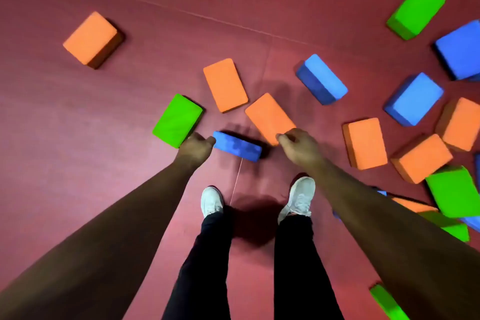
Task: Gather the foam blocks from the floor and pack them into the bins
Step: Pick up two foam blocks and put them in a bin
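Reaching down mid-frame, the left grip (197,147) holds the left end of a blue block (237,147) on the red floor (78,138); the right grip (298,147) pinches the near corner of an orange block (268,115).

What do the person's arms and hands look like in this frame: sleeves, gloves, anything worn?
The left arm and right arm are bare to the frame edges, with no sleeves in view. The left hand and right hand wear no gloves, and no watch, band or ring shows. Lower down are black trousers and white trainers.
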`<act>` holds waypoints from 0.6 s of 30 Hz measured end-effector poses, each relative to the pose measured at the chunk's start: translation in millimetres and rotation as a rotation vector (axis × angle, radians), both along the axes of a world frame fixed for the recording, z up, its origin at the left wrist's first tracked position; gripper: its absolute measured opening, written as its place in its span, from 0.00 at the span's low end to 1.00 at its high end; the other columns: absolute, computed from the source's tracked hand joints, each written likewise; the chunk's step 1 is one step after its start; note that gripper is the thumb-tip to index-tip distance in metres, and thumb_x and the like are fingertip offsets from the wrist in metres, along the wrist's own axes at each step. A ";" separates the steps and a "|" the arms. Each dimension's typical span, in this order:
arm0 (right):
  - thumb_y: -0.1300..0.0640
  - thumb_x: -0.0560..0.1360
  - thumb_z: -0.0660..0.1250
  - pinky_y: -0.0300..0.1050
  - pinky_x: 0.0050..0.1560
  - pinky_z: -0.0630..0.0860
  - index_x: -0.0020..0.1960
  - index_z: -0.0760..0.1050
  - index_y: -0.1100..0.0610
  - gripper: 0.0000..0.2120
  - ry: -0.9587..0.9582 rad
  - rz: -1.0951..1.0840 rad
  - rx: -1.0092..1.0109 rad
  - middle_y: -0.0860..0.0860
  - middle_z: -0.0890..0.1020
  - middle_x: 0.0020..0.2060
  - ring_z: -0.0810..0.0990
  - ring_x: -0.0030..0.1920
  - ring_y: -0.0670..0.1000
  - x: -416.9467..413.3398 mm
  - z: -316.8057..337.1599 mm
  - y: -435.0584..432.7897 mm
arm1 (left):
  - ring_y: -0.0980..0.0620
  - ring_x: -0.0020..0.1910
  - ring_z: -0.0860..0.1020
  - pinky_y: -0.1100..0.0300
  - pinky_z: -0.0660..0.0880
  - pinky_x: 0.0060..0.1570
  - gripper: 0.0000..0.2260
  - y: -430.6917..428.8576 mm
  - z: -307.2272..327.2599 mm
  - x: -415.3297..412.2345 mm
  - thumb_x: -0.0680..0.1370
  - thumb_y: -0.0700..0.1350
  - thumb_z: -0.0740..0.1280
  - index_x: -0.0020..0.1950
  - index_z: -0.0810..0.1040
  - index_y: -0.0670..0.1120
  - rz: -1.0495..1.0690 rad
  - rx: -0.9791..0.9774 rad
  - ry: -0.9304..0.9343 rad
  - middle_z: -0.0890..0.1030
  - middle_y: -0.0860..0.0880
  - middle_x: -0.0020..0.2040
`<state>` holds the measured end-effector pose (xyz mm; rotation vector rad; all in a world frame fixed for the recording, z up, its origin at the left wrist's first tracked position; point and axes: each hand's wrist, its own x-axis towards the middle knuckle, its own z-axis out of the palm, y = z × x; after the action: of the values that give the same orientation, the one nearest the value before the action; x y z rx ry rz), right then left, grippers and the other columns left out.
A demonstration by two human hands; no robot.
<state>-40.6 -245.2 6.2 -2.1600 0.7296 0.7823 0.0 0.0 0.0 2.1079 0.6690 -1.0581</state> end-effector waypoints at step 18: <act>0.48 0.76 0.66 0.48 0.58 0.71 0.62 0.75 0.60 0.21 0.024 0.129 -0.148 0.59 0.79 0.58 0.77 0.59 0.60 89.5 -376.4 -80.4 | 0.37 0.66 0.71 0.39 0.72 0.62 0.46 -82.1 -391.5 3.2 0.66 0.59 0.77 0.76 0.59 0.44 1.130 0.072 0.274 0.67 0.43 0.72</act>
<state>48.9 -325.6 -370.2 -2.3530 0.6843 0.8455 3.2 -82.1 -391.5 1.2366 1.7496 -0.6334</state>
